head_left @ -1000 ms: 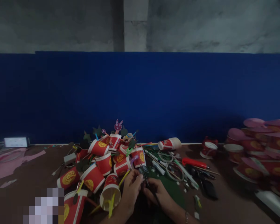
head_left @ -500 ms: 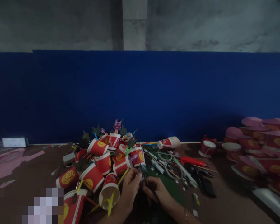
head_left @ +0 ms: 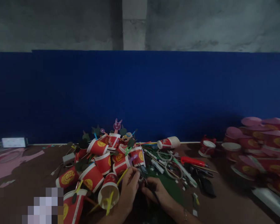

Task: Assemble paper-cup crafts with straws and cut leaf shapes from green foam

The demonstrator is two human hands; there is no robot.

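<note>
My left hand is closed, its thumb and fingertips pinching a small pale piece that is mostly hidden. Just to its right, my right hand is wrapped around dark scissors. Their thin blades point up and away, close beside the left fingertips. To the left of my hands lies a heap of red paper cups with yellow emblems, among them a tipped cup with yellow strips in its mouth. Dark green paper lies beneath and behind the right hand.
A rabbit cut-out stands on the heap. Behind my right hand are markers, clear coiled tubing, a red tool and stacked cups. Pink-topped cups crowd the far right; pink sheets lie left.
My left fingers have shifted slightly up and left at the pinched piece. The scissors stay in the right hand, and the tipped cup has moved slightly left.
</note>
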